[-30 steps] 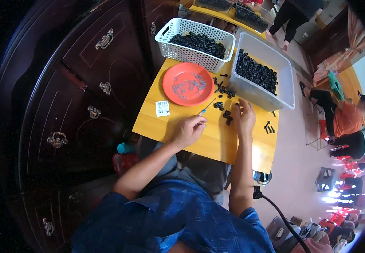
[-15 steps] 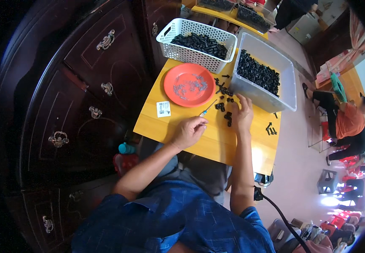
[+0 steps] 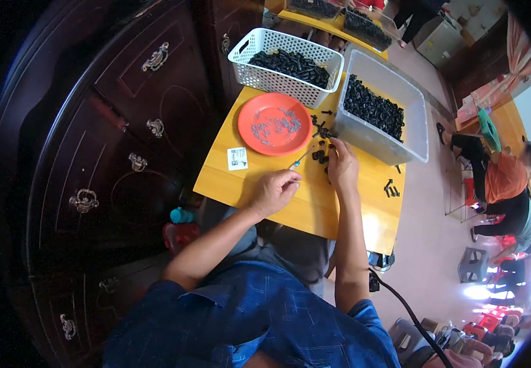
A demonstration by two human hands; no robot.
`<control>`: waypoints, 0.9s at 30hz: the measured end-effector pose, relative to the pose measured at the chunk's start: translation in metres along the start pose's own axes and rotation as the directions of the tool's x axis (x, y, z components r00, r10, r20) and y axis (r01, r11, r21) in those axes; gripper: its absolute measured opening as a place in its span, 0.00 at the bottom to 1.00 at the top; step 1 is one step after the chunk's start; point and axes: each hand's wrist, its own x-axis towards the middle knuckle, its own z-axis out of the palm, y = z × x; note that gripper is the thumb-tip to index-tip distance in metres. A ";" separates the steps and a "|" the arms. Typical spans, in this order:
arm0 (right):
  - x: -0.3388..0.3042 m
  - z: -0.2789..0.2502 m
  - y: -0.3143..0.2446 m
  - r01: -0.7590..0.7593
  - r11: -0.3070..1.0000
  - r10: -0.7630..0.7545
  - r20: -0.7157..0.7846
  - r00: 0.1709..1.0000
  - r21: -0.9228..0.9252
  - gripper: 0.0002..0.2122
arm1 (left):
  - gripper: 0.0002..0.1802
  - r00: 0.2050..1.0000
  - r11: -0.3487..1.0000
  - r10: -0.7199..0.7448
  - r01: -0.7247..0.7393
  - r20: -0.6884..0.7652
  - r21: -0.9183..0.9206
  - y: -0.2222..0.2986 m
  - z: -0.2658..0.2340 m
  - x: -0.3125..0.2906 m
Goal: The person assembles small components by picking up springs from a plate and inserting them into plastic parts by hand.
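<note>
My left hand [image 3: 276, 191], its fingers closed, holds a small screwdriver [image 3: 297, 163] with a blue-green handle and thin shaft, pointing away over the yellow table. My right hand [image 3: 344, 164] is over a loose group of small black plastic parts [image 3: 319, 157], its fingers drawn together at the far side of the group. Whatever lies between those fingertips is too small to make out. Left of the parts, a round red plate [image 3: 248, 132] carries many tiny silvery pieces, perhaps screws. Several black parts with stems [image 3: 392, 189] lie apart on the table's right.
A white perforated basket [image 3: 250, 75] and a clear plastic bin [image 3: 394, 144], both holding black parts, stand at the table's far side. A white label card [image 3: 237, 159] lies left. Dark wooden cabinets [image 3: 133, 122] border the left side; a seated person [image 3: 504, 175] is far right.
My right hand has moved slightly left and its fingers have come together over the black parts. My left hand with the screwdriver has stayed nearly still.
</note>
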 end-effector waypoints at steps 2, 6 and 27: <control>0.016 0.011 -0.002 0.187 0.981 -0.187 0.017 0.982 -0.045 0.11 | 0.07 1.000 1.000 0.005 -0.005 0.005 0.004 0.001 0.000 0.001; 0.033 0.029 -0.006 0.239 0.937 -0.179 0.239 0.954 -0.254 0.19 | 0.07 1.000 0.999 -0.012 0.011 0.027 0.034 0.004 -0.002 0.000; 0.002 0.001 0.009 0.202 0.941 -0.179 0.105 0.978 -0.273 0.15 | 0.06 1.000 1.000 0.017 -0.017 0.017 0.001 0.003 -0.002 0.001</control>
